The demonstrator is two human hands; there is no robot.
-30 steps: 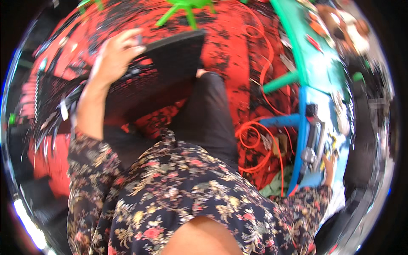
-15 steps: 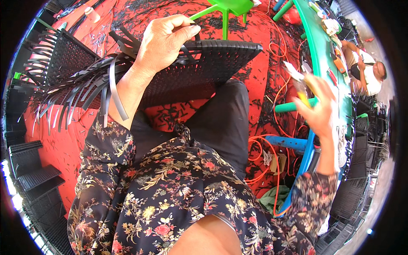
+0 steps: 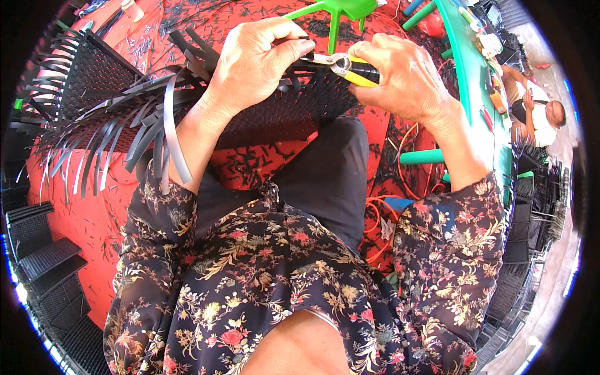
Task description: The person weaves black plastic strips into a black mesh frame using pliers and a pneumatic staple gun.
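Note:
A black woven basketwork piece (image 3: pixel 250 128) rests across my lap and knees, many loose black strips (image 3: pixel 119 144) fanning out from its left side. Above its upper edge, my left hand (image 3: pixel 253 65) is closed in a pinch on the end of a black strip (image 3: pixel 309 54). My right hand (image 3: pixel 409 78) grips yellow-handled snips (image 3: pixel 340 64), their blades pointing left at the strip, right beside my left fingertips. Whether the blades have closed on the strip, I cannot tell.
Black strip offcuts litter the red floor covering (image 3: pixel 75 237). A green stool (image 3: pixel 337 7) stands ahead; a long green table (image 3: pixel 459 69) runs along the right, with tools on it. Beyond it sits another person (image 3: pixel 537 112). Orange hose (image 3: pixel 376 219) lies near my right knee. Black woven pieces (image 3: pixel 53 256) stand at left.
My right hand has brought the snips leftward from beside the green table to my left fingertips. My left hand keeps its pinch and has shifted slightly right; the woven piece has tilted a little.

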